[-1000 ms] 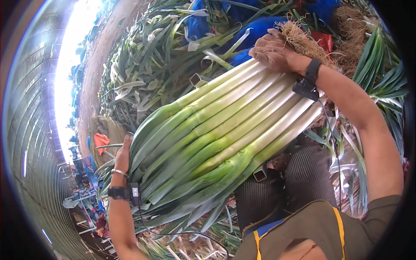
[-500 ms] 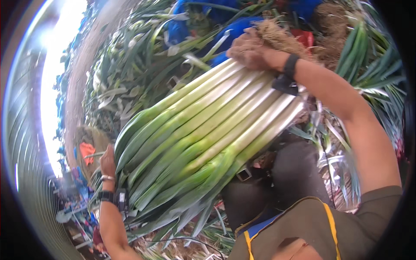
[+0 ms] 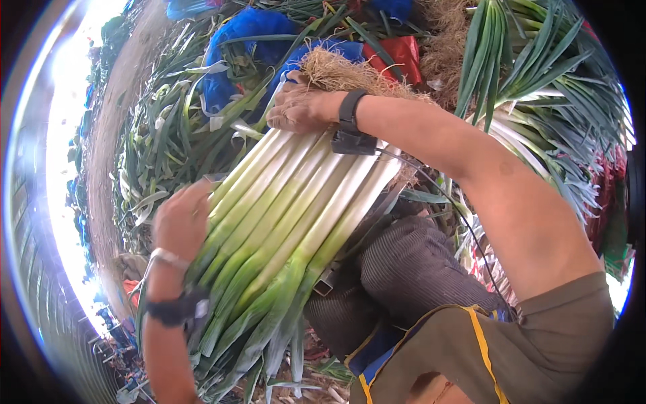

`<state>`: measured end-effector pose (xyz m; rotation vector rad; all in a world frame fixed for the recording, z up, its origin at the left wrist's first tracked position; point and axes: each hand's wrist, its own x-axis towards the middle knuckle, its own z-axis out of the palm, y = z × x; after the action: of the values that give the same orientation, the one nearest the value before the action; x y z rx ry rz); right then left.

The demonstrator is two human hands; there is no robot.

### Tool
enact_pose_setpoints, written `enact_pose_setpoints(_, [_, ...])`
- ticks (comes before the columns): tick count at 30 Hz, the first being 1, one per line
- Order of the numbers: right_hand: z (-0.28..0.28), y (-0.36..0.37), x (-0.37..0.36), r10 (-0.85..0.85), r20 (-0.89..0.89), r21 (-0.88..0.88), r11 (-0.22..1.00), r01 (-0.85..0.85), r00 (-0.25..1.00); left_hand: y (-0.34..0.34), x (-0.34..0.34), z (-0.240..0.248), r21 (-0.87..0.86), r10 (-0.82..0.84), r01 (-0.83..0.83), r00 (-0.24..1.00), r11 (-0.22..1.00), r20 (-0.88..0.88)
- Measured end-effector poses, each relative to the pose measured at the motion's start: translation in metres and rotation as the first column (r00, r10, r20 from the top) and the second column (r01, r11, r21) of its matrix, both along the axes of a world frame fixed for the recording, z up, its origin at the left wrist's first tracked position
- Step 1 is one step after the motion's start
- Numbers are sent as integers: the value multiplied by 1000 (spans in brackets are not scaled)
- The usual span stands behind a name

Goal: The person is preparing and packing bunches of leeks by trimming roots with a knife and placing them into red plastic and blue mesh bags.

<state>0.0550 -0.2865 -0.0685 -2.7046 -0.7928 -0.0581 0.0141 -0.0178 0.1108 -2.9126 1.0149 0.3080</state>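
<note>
Leeks (image 3: pixel 296 195): long white-to-green stalks, side by side, slanting beside the dark ribbed trousers (image 3: pixel 417 266), pale fibrous roots (image 3: pixel 336 71) uppermost.
Right hand (image 3: pixel 296 109): fingers bent over the white ends; cannot tell whether they grip.
Left hand (image 3: pixel 182 219): near the outer stalk, blurred; cannot tell its fingers' spread.

Leeks (image 3: pixel 296 195) are borne on a metal frame (image 3: pixel 323 288); left of them, loose leaves (image 3: pixel 153 145) are strewn across the floor (image 3: pixel 106 138).
</note>
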Motion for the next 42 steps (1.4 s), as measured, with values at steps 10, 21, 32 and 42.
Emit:
enact_pose_setpoints(10, [7, -71, -28, 121, -492, 767, 529, 363, 862, -134, 42, -152, 40, 154, -152, 986, 988, -60])
enact_pose_setpoints(21, [5, -70, -53, -62, -183, 374, 918, 128, 981, -158, 33, -145, 130, 240, -232, 970, 964, -48])
enact_pose_setpoints(32, [-3, -117, -98, -24, 278, 268, 962, -54, 960, -69, -53, -71, -98, -52, 30, 972, 995, -231])
enact_pose_setpoints(42, [-35, -180, -162, -548, 291, 250, 835, 491, 784, -25, -160, -84, 193, -103, 74, 984, 978, 147])
